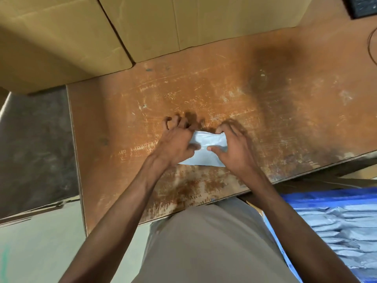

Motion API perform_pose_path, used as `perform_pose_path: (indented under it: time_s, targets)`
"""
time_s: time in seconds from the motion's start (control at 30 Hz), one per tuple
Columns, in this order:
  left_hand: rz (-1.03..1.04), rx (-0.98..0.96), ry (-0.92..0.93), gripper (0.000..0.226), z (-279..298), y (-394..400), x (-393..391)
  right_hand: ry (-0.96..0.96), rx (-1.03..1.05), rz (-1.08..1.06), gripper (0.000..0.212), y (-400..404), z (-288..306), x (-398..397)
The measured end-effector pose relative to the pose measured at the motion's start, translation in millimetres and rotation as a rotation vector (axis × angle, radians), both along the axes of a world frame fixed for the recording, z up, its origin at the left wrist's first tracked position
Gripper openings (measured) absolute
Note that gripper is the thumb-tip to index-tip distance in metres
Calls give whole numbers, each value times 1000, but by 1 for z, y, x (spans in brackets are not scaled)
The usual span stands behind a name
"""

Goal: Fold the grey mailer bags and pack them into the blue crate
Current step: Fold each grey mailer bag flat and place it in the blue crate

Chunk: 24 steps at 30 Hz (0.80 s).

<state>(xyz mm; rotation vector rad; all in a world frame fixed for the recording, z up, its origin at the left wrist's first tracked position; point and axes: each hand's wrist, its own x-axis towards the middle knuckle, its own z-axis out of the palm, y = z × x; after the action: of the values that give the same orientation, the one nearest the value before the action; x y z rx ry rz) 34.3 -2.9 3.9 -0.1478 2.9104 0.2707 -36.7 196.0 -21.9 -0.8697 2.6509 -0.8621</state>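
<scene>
A small folded grey mailer bag [208,144] lies on the worn brown table [265,103], near its front edge. My left hand [177,139] grips the bag's left end, thumb on top and fingers curled over the far side. My right hand [232,146] pinches the right end, its thumb pressed on the bag's top. The blue crate [318,199] stands low at the right, beside my leg, with several folded grey mailer bags [342,231] stacked in rows inside.
Large cardboard boxes [81,33] fill the table's back left and centre. A dark device [363,7] and a thin cable [371,45] sit at the far right. The floor [36,139] shows past the table's left edge.
</scene>
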Motion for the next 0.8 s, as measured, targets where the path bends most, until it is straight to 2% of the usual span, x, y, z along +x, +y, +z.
perform_pose_path:
  time_s: [0.03,0.1,0.17,0.23,0.3,0.37,0.5,0.57,0.63,0.8]
  targets:
    - [4,2,79,63,7,-1,1,23,-46,-12,35,0,11,-1]
    - [30,-32,315,42,12,-1,9,225,-110,-27,26,-1,26,2]
    - [81,1,435,35,8,0,19,387,-131,-7,25,1,23,6]
    - [80,58,354,44,-4,1,32,380,-91,58,32,6,10,13]
    - [28,115,244,55,-18,4,49,265,-48,129,38,17,-2,20]
    - [41,199,254,55,-27,6,65,147,-76,155,43,28,-6,28]
    - [329,340,344,49,-33,19,55,194,-55,117,49,16,-10,26]
    - [367,321,269,54,-43,29,43,212,13,111,52,1,-19,17]
    - [309,238,224,56,-58,34,38,220,114,148,55,-9,-32,10]
    - [267,158,217,58,-73,34,37,230,229,180,58,-12,-54,8]
